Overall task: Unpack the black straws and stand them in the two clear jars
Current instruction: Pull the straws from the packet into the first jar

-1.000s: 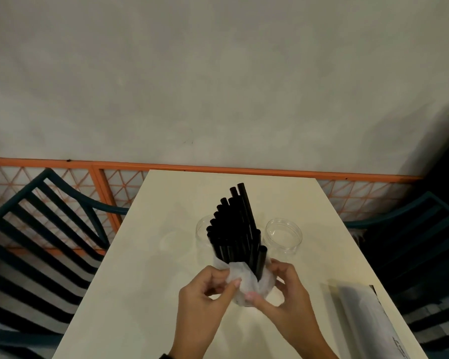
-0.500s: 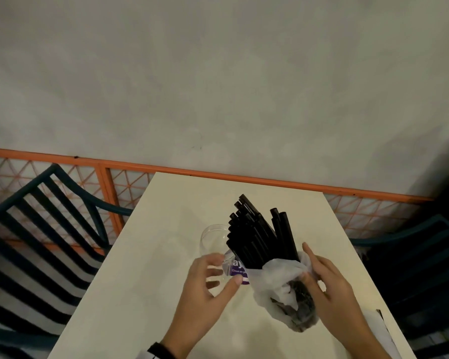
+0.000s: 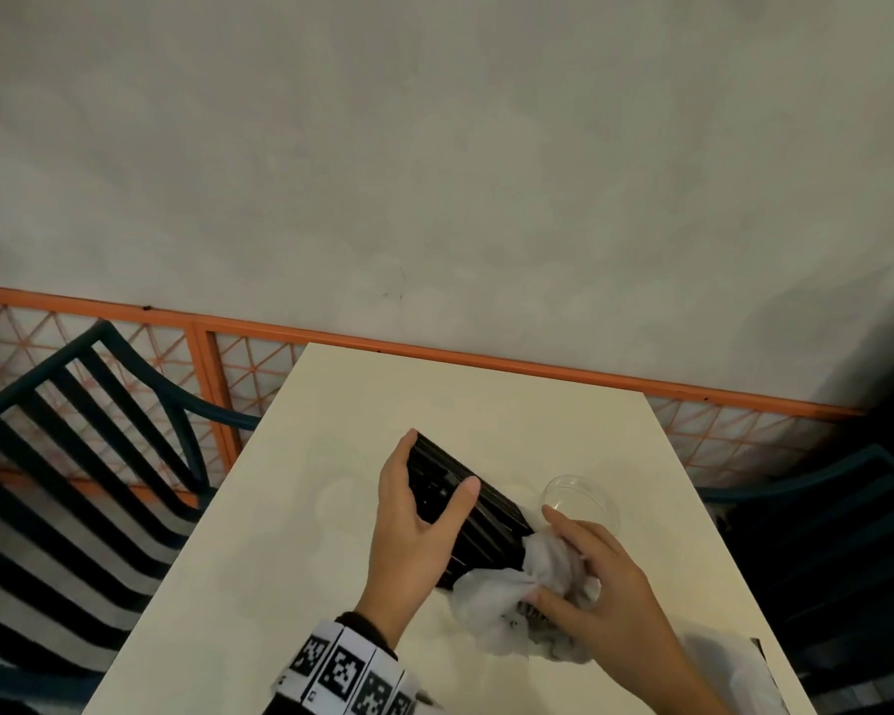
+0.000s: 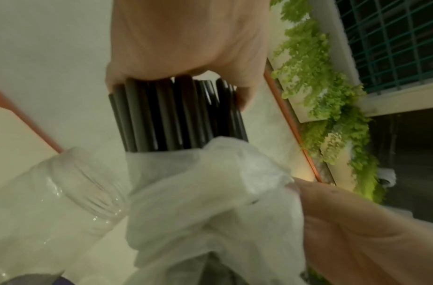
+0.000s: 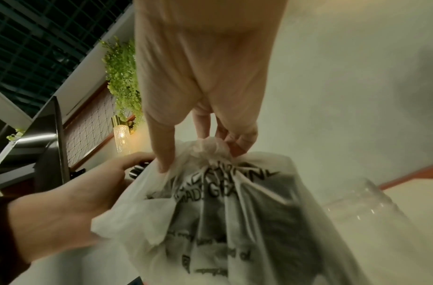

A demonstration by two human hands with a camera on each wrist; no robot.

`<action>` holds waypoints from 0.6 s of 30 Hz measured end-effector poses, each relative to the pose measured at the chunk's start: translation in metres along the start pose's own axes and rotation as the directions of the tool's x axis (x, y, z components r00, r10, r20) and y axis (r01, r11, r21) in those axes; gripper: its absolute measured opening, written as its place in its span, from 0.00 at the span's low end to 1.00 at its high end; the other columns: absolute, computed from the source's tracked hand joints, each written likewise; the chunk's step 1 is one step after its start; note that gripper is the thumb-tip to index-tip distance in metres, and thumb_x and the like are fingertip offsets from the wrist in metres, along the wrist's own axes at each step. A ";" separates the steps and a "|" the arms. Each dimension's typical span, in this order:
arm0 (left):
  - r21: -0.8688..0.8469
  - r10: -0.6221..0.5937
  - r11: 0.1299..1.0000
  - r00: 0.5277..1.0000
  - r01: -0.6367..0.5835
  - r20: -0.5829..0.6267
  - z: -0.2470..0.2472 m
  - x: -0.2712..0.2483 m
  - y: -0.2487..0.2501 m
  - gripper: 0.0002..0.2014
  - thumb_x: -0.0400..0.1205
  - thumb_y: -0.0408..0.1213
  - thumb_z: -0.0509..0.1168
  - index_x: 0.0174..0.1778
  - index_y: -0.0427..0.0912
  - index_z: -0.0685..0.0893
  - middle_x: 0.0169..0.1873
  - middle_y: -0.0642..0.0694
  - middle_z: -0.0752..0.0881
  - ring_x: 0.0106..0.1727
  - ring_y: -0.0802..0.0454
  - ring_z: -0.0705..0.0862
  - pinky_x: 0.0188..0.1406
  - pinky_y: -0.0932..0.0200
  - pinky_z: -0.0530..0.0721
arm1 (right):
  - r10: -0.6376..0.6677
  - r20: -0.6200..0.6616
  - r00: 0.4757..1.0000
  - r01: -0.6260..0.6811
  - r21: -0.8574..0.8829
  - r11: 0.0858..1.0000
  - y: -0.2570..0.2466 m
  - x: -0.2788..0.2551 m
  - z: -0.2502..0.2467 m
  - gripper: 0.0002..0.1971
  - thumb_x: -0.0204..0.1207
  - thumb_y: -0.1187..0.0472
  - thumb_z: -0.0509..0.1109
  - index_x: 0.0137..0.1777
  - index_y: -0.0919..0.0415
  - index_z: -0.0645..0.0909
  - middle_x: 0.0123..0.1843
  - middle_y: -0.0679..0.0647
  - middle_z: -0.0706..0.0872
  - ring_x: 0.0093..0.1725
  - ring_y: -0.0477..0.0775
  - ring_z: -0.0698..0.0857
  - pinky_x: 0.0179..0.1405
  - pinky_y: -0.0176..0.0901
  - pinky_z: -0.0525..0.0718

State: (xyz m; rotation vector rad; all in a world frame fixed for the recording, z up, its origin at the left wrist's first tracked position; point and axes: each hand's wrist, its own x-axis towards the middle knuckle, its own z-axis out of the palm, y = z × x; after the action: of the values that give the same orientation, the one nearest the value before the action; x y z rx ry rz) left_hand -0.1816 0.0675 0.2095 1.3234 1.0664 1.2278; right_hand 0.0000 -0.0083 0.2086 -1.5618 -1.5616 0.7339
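A bundle of black straws (image 3: 491,523) slants over the cream table (image 3: 280,559), its upper end pointing far left. My left hand (image 3: 434,472) grips that upper part, thumb on one side and fingers on the other; the left wrist view shows the straws (image 4: 176,115) coming out of the bag (image 4: 198,192). A crumpled translucent plastic bag (image 3: 491,601) with printed text covers the lower end. My right hand (image 3: 563,570) pinches its bunched plastic (image 5: 210,150). One clear jar (image 3: 581,500) stands just behind the right hand. I cannot make out a second jar in the head view.
Dark slatted chairs stand left (image 3: 73,456) and right (image 3: 821,508) of the table. An orange railing (image 3: 434,353) and a plain wall close off the far edge. Another plastic packet (image 3: 734,663) lies at the near right corner.
The bundle has tipped from upright to slanting left. My left hand left the bag and took hold of the straws' upper part. The right hand closed on the bag.
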 end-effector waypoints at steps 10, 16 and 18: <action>0.657 0.273 0.536 0.845 -0.530 0.459 0.007 -0.011 0.005 0.41 0.73 0.56 0.58 0.79 0.58 0.44 0.80 0.58 0.50 0.79 0.59 0.51 0.78 0.59 0.47 | 0.239 0.150 0.959 -0.269 0.234 0.934 0.054 -0.024 0.053 0.47 0.36 0.34 0.84 0.59 0.46 0.74 0.56 0.58 0.75 0.50 0.36 0.82 0.42 0.31 0.85; 0.579 0.130 0.493 0.713 -0.649 0.689 0.014 -0.011 -0.010 0.26 0.82 0.53 0.47 0.78 0.57 0.57 0.79 0.54 0.63 0.82 0.54 0.53 0.82 0.48 0.50 | 0.375 0.261 0.890 -0.435 0.236 0.869 0.087 -0.028 0.059 0.42 0.40 0.47 0.87 0.57 0.60 0.79 0.47 0.53 0.89 0.41 0.39 0.87 0.42 0.34 0.83; 0.565 0.117 0.432 0.665 -0.703 0.738 0.022 -0.017 -0.011 0.23 0.84 0.47 0.45 0.77 0.61 0.56 0.79 0.51 0.65 0.82 0.48 0.52 0.82 0.47 0.43 | 0.395 0.262 0.881 -0.452 0.214 0.866 0.093 -0.026 0.059 0.50 0.30 0.33 0.84 0.58 0.49 0.76 0.49 0.53 0.88 0.44 0.43 0.89 0.43 0.35 0.85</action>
State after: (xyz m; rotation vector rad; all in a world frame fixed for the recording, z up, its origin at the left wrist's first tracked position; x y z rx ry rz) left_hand -0.1611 0.0498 0.1972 2.6985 0.8122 0.4367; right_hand -0.0018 -0.0197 0.0959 -1.6789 -1.1958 1.3397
